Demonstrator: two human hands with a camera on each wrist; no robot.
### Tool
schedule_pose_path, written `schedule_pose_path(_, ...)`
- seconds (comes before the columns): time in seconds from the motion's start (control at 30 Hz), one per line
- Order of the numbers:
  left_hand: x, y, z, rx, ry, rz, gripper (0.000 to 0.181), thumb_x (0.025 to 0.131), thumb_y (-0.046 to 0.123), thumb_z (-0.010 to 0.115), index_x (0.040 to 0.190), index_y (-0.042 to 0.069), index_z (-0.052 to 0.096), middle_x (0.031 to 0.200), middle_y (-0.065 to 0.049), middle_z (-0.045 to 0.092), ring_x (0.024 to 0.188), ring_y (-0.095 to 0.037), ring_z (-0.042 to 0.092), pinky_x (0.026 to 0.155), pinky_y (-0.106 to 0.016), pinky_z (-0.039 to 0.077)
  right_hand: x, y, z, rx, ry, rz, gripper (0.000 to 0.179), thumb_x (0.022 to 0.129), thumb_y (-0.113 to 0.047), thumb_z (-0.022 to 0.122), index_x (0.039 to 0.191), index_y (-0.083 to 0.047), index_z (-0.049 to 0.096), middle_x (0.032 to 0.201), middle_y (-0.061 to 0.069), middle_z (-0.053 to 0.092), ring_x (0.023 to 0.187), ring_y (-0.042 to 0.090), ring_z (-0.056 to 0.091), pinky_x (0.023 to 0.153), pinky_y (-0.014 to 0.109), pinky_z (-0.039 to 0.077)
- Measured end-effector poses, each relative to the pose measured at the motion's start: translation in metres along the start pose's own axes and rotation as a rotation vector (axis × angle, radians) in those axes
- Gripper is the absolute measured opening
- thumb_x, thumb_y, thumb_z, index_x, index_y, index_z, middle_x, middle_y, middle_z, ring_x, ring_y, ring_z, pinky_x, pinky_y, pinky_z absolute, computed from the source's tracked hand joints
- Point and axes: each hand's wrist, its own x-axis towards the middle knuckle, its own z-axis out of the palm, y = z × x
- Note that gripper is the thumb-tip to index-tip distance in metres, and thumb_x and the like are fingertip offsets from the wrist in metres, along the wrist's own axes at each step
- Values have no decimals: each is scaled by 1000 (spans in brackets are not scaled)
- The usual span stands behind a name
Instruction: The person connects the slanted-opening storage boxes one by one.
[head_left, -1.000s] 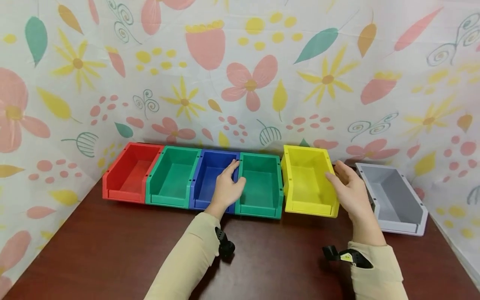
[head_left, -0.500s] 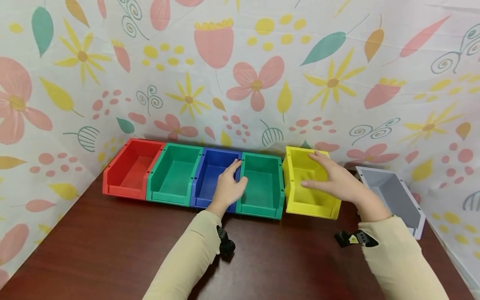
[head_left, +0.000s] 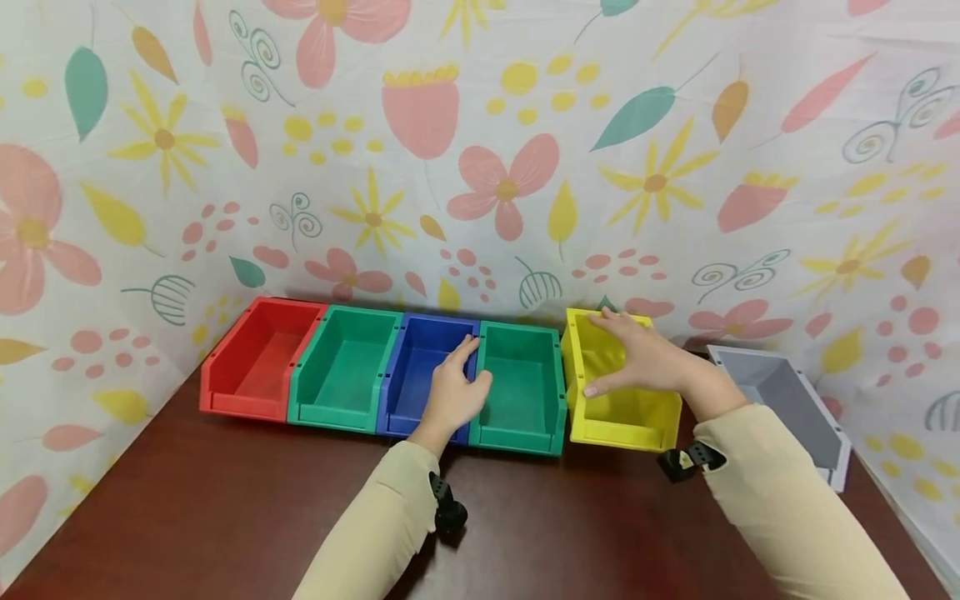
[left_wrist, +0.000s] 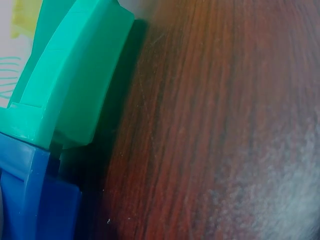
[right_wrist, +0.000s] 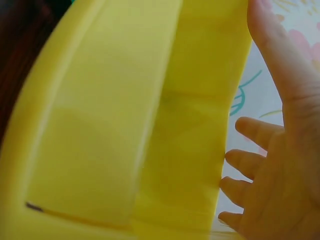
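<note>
In the head view, my left hand [head_left: 453,396] lies over the shared edge of the blue bin [head_left: 416,379] and the green bin [head_left: 521,392] to its right, fingers pointing at the back wall. My right hand [head_left: 645,357] hovers across the yellow bin [head_left: 621,433], thumb by its left side wall and the other fingers spread toward its back rim. The right wrist view has the fingers [right_wrist: 245,159] outstretched beyond the rim of the yellow bin [right_wrist: 190,125]. Below the left wrist, the left wrist view catches the fronts of the green bin [left_wrist: 85,90] and blue bin [left_wrist: 25,195].
A red bin [head_left: 258,358] and another green bin [head_left: 348,371] continue the row leftward. Turned slightly, a grey bin [head_left: 787,408] stands apart at the right. All sit on a dark brown table [head_left: 540,517] against a flower-printed backdrop [head_left: 495,100].
My right hand has moved from the yellow bin's right side to over its opening, reaching toward its left wall. My left hand keeps its place. The head view has shifted slightly.
</note>
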Motion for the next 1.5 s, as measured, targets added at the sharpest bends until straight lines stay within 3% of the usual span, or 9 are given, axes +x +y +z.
schedule_pose_path(0.2,-3,-5,-2,3,32,7,55,90,19,49,144,21,41,154,2,31,66,-21,65,46,-30,36,13,-5,-4,-14,-81,-28,110,68,-55,76,152,-12,21,158,21,2,141,52,-3,101,75,13)
schedule_pose_path(0.3,-5,-7,-3,-2,31,2,55,90,19,49,144,21,41,154,2,30,50,-20,56,42,-30,35,18,-7,-6,-26,-137,-36,110,68,-55,76,152,-12,20,158,23,-1,140,54,-5,100,76,12)
schedule_pose_path(0.4,-9,-8,-3,4,34,-10,55,90,19,49,144,21,41,154,3,31,73,-16,66,44,-30,36,21,-10,-6,-34,-181,-25,113,67,-57,76,153,-14,18,157,24,-3,139,55,-6,99,77,11)
schedule_pose_path(0.53,-14,-11,-2,-7,29,-23,55,90,18,49,144,21,40,154,3,30,56,-14,58,43,-29,35,20,-14,-6,-20,-210,-6,115,65,-57,77,153,-16,16,158,23,-4,139,54,-9,100,77,9)
schedule_pose_path(0.63,-13,-11,-2,-15,28,-22,55,91,17,49,145,21,40,154,3,30,33,-14,28,39,-28,31,20,-15,-6,-15,-216,-11,115,66,-56,77,153,-15,15,157,23,-5,139,54,-10,100,77,9)
schedule_pose_path(0.83,-9,-9,-2,-15,37,-2,55,91,16,49,145,19,40,154,1,30,38,-15,45,42,-28,32,22,-11,-7,-26,-197,-9,116,65,-57,77,154,-17,14,158,22,-5,139,53,-10,100,77,9)
schedule_pose_path(1.33,0,-3,-1,14,25,10,56,90,20,47,145,20,40,154,3,30,48,-18,57,43,-29,34,24,-4,-8,-53,-193,4,114,68,-59,74,154,-18,11,158,22,-6,139,54,-12,100,77,-2)
schedule_pose_path(1.43,1,-1,0,11,12,14,56,90,20,47,146,21,38,155,3,29,62,-20,65,45,-30,35,23,-5,-9,-66,-193,13,115,67,-59,74,154,-17,11,157,24,-6,138,55,-11,99,78,-1)
schedule_pose_path(1.5,2,-1,1,11,14,19,56,90,19,47,145,21,39,155,3,29,87,-17,69,48,-31,36,22,-5,-10,-76,-193,22,115,67,-59,74,154,-18,11,158,23,-5,138,55,-11,99,78,-1)
